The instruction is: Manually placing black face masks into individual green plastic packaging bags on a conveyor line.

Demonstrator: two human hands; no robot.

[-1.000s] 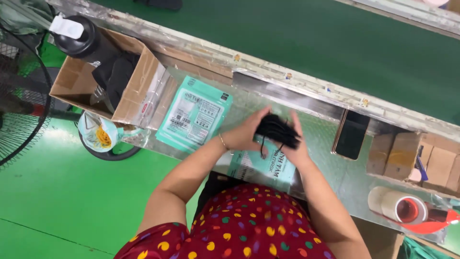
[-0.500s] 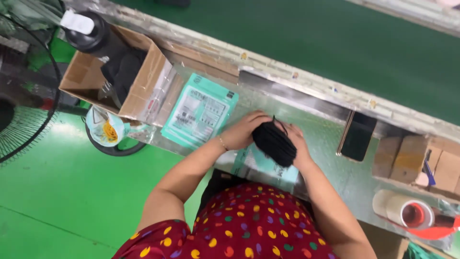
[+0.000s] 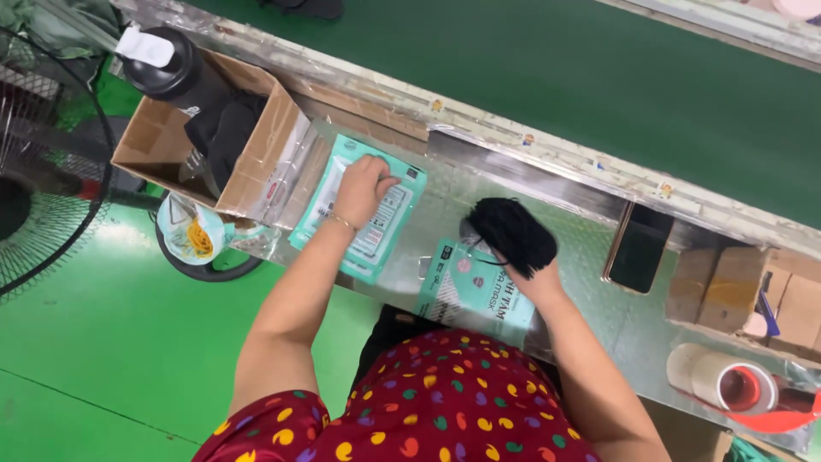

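My left hand [image 3: 359,188] rests on top of a stack of teal plastic pouches [image 3: 386,233] on the steel bench, fingers curled at the top pouch's upper edge. My right hand [image 3: 532,275] grips a bundle of black masks [image 3: 511,234], holding it just above the bench. Below that bundle lies a single teal pouch [image 3: 475,294] near the bench's front edge.
An open cardboard box [image 3: 154,137] with black items and a black bottle [image 3: 175,73] stands at the left. A dark phone [image 3: 640,248], small cartons [image 3: 753,295] and a tape roll [image 3: 727,383] sit at the right. A green conveyor belt [image 3: 530,60] runs behind; a fan [image 3: 34,171] stands on the floor.
My left hand has left the black bundle and moved left onto the stack of teal pouches. My right hand alone keeps hold of the bundle.
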